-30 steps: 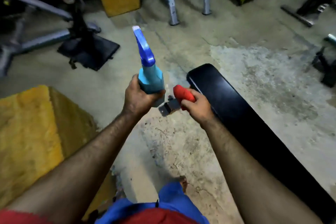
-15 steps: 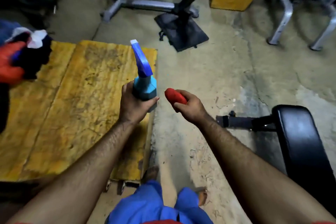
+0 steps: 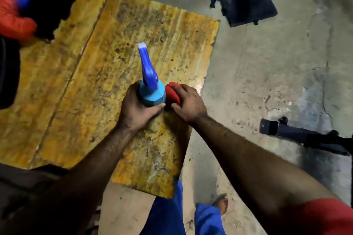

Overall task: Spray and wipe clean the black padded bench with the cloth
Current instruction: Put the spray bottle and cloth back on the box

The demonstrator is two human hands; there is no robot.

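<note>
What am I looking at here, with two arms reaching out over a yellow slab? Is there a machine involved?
No machine: a person wears a camera on the head, looking down at their own arms. The left hand grips a light blue plastic spray bottle with a darker blue trigger top. The right hand holds a bunched red cloth right beside it. Both are over a worn yellow flat platform, with a pile of clothes at its far left corner. The black metal bar at right may be the bench's frame; its pad is out of view.
</note>
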